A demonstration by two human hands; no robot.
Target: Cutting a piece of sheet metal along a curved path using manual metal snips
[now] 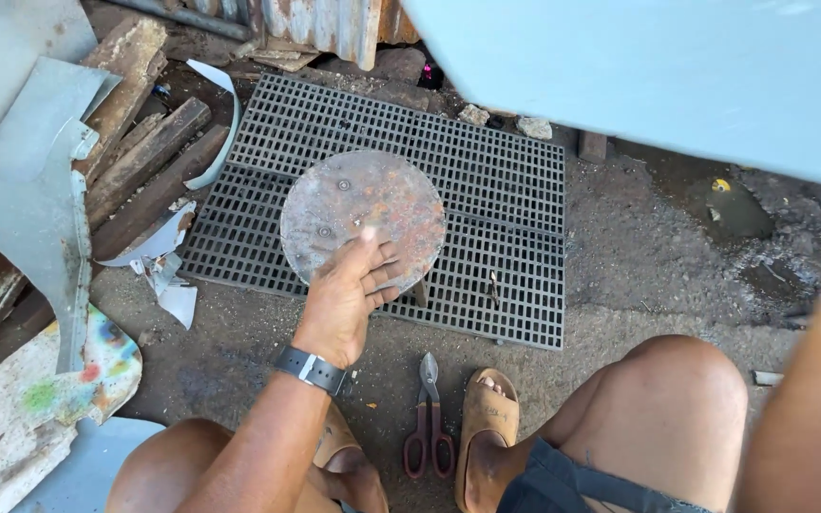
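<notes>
Dark plastic grating at centre. Red-handled tin snips at 6 o'clock, between two tan sandals. Weathered timbers and cut grey sheet offcuts at 10 o'clock. Pale blue panel at 1 o'clock.

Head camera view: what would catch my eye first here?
Probably the rusty round metal disc at the centre, lying on a dark plastic grid mat, with the person's left hand pressed on its near edge. Below, red-handled snips lie on the dirt between two tan sandals. A large pale blue sheet fills the upper right.
</notes>
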